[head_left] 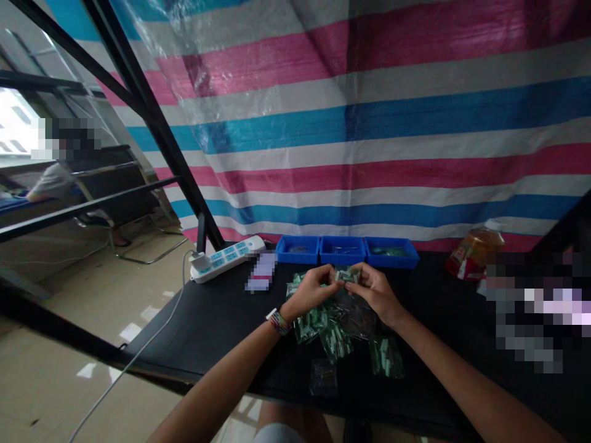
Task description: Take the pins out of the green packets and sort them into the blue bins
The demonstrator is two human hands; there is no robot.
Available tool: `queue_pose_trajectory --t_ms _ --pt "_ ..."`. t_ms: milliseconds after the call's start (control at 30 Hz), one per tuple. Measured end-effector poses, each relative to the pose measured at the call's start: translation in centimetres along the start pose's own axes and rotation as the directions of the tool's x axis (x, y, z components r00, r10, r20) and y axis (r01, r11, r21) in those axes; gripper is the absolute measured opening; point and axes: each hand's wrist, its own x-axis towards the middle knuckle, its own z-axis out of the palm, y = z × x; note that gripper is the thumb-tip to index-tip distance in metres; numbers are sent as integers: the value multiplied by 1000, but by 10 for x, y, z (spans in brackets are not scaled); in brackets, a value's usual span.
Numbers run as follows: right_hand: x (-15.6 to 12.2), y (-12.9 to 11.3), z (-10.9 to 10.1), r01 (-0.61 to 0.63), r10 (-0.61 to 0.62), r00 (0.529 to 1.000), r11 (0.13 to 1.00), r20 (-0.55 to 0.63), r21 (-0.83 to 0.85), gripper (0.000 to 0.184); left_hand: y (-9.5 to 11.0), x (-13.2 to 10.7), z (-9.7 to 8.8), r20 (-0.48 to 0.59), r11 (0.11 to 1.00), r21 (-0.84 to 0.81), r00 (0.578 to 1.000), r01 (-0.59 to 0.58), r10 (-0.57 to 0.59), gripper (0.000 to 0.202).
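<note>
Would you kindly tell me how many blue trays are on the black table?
3, side by side along the far edge of the black table: the left tray, the middle tray and the right tray. Any hidden ones cannot be ruled out.

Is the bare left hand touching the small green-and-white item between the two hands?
Touching. The head view shows the left hand with its thumb tip against the near left edge of the green-and-white item, no gap visible.
</note>
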Motion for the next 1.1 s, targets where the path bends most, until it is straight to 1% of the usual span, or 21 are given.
queue_pose_trajectory --t_ms 100,200,333,467,533,600,633,700,733,800,867,933,1000,1100 --pt "-2 -2 0 -31 28 999 997 43 77 37 0 -1 -3 33 1000 -13 999 7 -7 43" --pt "-3 -2 -1 -85 76 995 984 63 159 34 -3 0 -4 67 997 -75 997 32 -27 43" --pt "-2 -1 -4 -78 72 996 987 49 141 33 -4 2 -3 75 986 -157 996 56 -45 45" --pt "-1 -3 -5 -48 43 998 992 46 116 33 -2 3 -3 60 985 -163 997 59 -50 46" --pt "0 -4 -5 -9 5 1000 993 27 115 31 -2 2 -3 61 991 -113 996 73 -66 50" --pt "1 -5 -7 72 -70 997 994 -22 81 26 -2 1 -3 61 994 -43 993 102 -100 63" --pt "2 -5 -7 130 -128 991 991 -50 39 22 -3 2 -3 60 993 -28 992 115 -113 70" --pt "2 -4 -8 264 -270 960 961 -76 -77 10 -4 3 -4 55 990 -78 992 121 -116 78" --pt "1 -4 -8 322 -333 940 937 -69 -135 6 -4 3 -4 51 986 -121 993 115 -109 77" --pt "0 -3 -8 393 -411 911 892 -38 -224 10 -5 5 -4 47 981 -169 995 99 -92 67" --pt "-2 -2 -7 402 -421 907 869 -1 -288 18 -4 6 -5 36 984 -158 996 83 -78 52" --pt "-4 -1 -7 396 -412 911 858 22 -327 24 -2 6 -5 10 988 -140 998 62 -61 41" --pt "-4 -1 -7 382 -396 918 878 9 -290 29 -1 6 -5 -42 989 -141 998 36 -42 37" --pt "-3 1 -6 282 -291 955 950 -52 -131 41 -1 5 -3 -117 992 -125 993 -8 -6 34"
